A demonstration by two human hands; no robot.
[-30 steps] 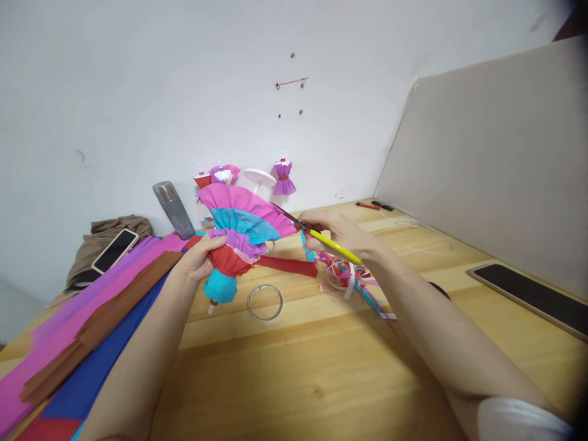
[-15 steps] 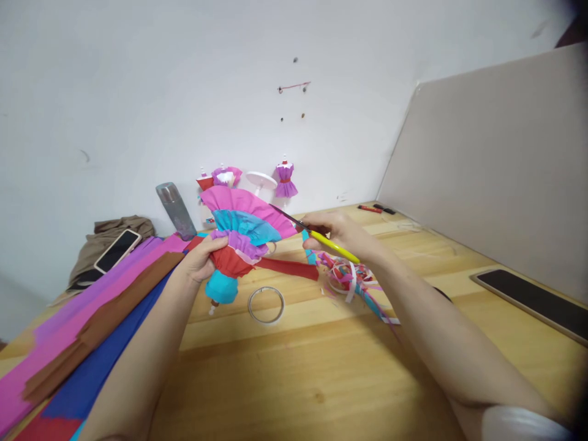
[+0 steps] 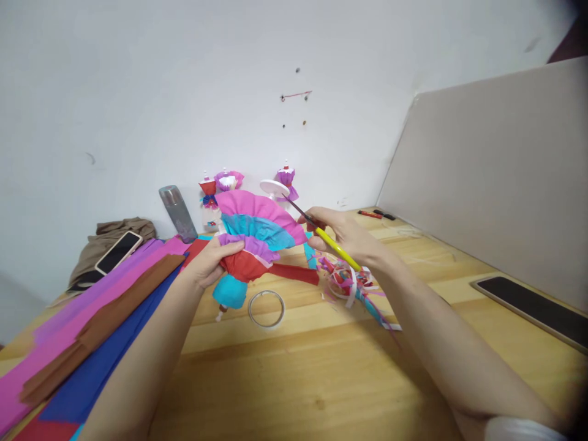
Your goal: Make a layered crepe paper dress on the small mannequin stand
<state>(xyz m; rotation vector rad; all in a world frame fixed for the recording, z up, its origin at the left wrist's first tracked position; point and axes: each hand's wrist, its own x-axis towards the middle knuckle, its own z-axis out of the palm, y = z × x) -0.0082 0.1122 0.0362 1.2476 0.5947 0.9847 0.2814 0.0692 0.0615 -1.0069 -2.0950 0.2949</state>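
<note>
My left hand (image 3: 214, 262) is closed around the waist of a small dress form (image 3: 252, 266) dressed in crepe paper. It is held tilted, its turquoise top and neck knob pointing down toward me. The ruffled skirt, in purple, turquoise and pink layers, fans out up and to the right. My right hand (image 3: 337, 231) grips a pair of scissors with yellow handles (image 3: 337, 250). Their dark blades point up and left, just beyond the skirt's right edge; whether they touch the paper I cannot tell. A red paper strip (image 3: 296, 274) lies beside the form.
A roll of tape (image 3: 266, 309) lies below the form, with paper scraps (image 3: 346, 278) to its right. Folded crepe paper (image 3: 105, 312), a phone (image 3: 119, 251) and a bottle (image 3: 178, 213) are at left. Small dressed forms (image 3: 286, 179) stand by the wall. A second phone (image 3: 535, 309) lies at right.
The dress form and my left hand have shifted slightly right. The scissors have moved a little right, with their tips now near the white round stand behind the skirt.
</note>
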